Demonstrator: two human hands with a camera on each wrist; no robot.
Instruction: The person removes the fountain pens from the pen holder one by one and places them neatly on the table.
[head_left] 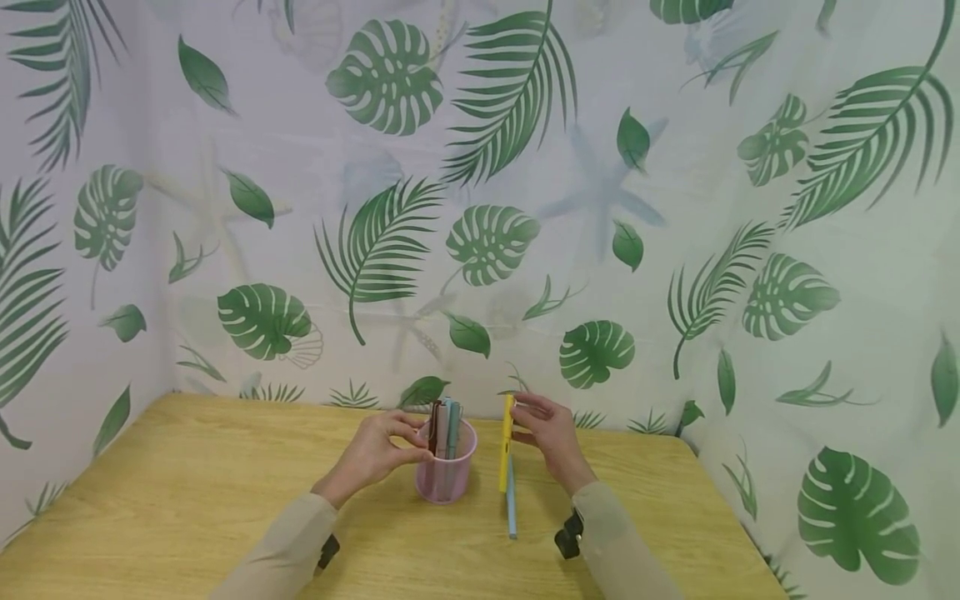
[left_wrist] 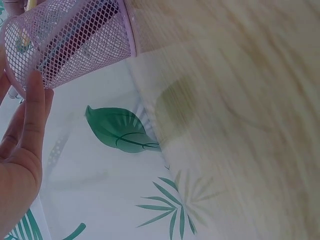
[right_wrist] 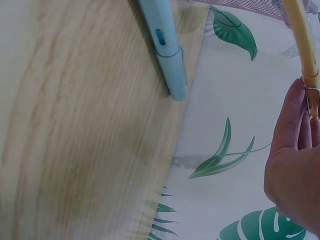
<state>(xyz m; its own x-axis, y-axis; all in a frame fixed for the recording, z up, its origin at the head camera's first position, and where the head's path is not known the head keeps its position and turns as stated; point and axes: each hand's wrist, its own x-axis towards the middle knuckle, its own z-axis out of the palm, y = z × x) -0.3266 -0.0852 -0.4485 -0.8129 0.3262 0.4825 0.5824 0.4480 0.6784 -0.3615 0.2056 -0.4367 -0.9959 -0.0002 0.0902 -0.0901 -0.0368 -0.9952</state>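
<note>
A pink mesh pen holder (head_left: 429, 483) stands upright on the table with several pens (head_left: 453, 429) in it, brown, grey and light blue. My left hand (head_left: 371, 454) holds it near the rim from the left, thumb in front and fingers behind. In the left wrist view, fingertips touch the mesh (left_wrist: 95, 55). To the right, my right hand (head_left: 553, 433) pinches a yellow pen (head_left: 505, 467) near its top, the pen nearly vertical. A light blue pen (head_left: 512, 512) lies on the table beneath it, partly hidden; the right wrist view shows its capped end (right_wrist: 170, 65).
The wooden table (head_left: 225, 500) reaches back to a leaf-printed curtain (head_left: 480, 167) that also hangs on both sides. A dark wrist device (head_left: 568, 535) is strapped at my right sleeve, another (head_left: 327, 552) at the left.
</note>
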